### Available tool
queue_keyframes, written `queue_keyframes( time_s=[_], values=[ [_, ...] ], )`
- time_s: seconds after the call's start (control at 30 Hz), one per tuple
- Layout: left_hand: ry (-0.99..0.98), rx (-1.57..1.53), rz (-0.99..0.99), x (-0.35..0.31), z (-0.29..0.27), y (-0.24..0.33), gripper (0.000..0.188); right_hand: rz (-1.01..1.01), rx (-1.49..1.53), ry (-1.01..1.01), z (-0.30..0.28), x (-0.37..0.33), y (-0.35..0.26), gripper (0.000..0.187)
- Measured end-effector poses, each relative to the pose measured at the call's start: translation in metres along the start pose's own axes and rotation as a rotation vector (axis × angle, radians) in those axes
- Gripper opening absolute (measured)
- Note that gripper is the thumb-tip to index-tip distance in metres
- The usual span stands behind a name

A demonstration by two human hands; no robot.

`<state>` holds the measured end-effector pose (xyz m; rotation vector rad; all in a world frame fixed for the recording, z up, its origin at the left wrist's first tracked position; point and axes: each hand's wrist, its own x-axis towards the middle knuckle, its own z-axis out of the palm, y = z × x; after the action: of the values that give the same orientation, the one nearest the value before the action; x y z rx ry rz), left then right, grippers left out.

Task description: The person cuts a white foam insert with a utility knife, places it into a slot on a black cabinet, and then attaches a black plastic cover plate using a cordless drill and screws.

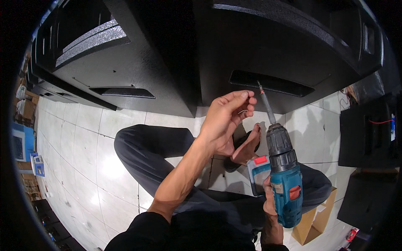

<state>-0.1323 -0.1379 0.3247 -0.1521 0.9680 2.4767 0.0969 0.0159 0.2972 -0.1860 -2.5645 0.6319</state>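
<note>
My right hand (269,198) grips a teal and black cordless drill (285,190) by its handle, low on the right. A long driver bit (266,102) runs from its chuck toward the slot in a large black cabinet (234,50). Just left of the bit, my left hand (228,115) is raised with thumb and forefinger pinched together and the other fingers curled. Whatever is between those fingertips, if anything, is too small to make out. The long slot (272,83) in the cabinet's panel lies just beyond both the fingertips and the bit tip.
Another black cabinet (138,71) with a similar slot stands to the left. More black boxes (368,129) line the right side. An open cardboard box (314,224) sits beside my right knee. My legs are folded on the white tiled floor (83,154). Blue items (23,142) lie far left.
</note>
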Motion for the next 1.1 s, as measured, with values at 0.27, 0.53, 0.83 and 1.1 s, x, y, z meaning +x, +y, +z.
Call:
queue_keyframes(
  time_s=[0.27,0.53,0.83,1.1],
  values=[
    [0.068,0.321,0.107,0.059,0.018,0.004,0.041,-0.109,0.042,0.039,0.003,0.017,-0.006,0.05],
    [0.478,0.398,0.217,0.088,0.03,-0.021,0.055,0.232,-0.013,-0.054,-0.012,0.008,-0.008,0.053],
    [0.336,-0.014,0.377,0.106,0.027,-0.042,0.043,0.427,0.247,-0.101,-0.015,0.006,0.007,0.04],
    [0.455,0.203,0.432,0.1,0.025,-0.037,0.048,0.515,0.143,-0.142,0.001,0.003,0.008,0.041]
  ],
)
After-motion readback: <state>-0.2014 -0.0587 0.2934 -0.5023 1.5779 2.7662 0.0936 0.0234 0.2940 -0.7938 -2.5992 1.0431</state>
